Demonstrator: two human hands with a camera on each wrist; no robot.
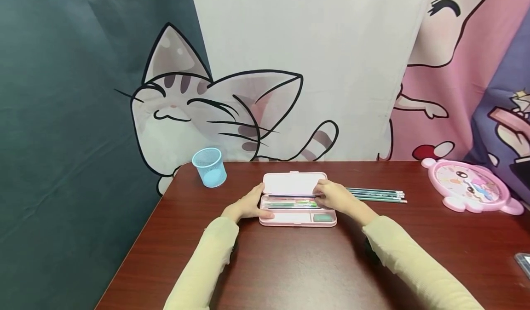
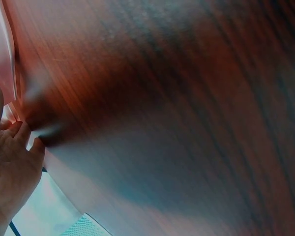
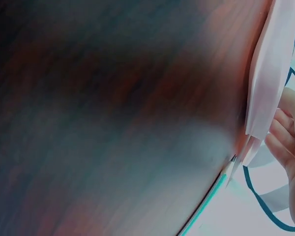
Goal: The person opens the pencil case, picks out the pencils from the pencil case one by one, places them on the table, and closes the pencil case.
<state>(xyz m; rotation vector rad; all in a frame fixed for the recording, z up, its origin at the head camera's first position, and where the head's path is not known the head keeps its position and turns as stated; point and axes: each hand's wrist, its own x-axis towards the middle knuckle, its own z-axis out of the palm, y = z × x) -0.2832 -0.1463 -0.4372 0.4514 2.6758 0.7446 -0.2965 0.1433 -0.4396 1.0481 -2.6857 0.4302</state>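
Observation:
A pink pencil case lies open on the table, its white-lined lid folded back. Several coloured pens fill the middle compartment, and a greenish block like an eraser sits at front right. My left hand holds the case's left end, thumb over the front rim, fingers along the side. At the right end, my right hand has curled fingers, pinching the end of a dark, thin pencil that lies along the hinge side. Its fingertips are partly hidden; the right wrist view shows fingers behind the case.
Several green pencils lie side by side right of the case. At the back left stands a light-blue mesh cup. A pink animal-shaped clock lies at far right. Behind the brown table hangs a cartoon cloth.

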